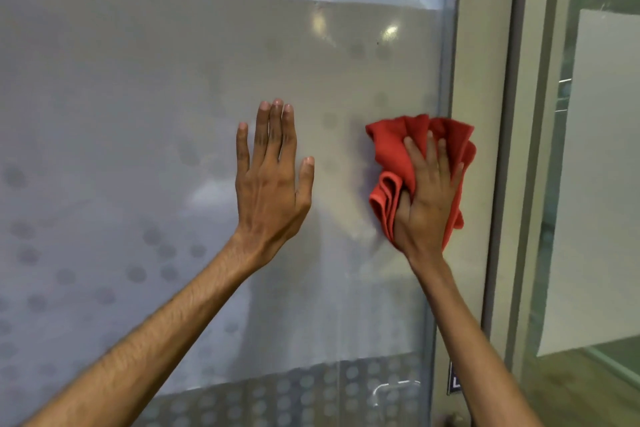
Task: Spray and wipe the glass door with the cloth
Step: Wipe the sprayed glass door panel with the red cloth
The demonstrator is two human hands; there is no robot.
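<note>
The frosted glass door [138, 114] fills most of the view, with a dotted pattern low down and a clear strip at the top. My left hand [272, 180] lies flat against the glass near the middle, fingers up and apart, holding nothing. My right hand [427, 198] presses a bunched red cloth [391, 156] against the glass close to the door's right edge. The cloth sticks out above and to both sides of the hand. No spray bottle is in view.
A grey door frame [481, 114] runs down just right of the cloth. Beyond it stands another glass panel [602, 166] with a white frosted sheet. A metal handle [394, 388] shows through the glass at the bottom right, beside a small dark sign [454, 380].
</note>
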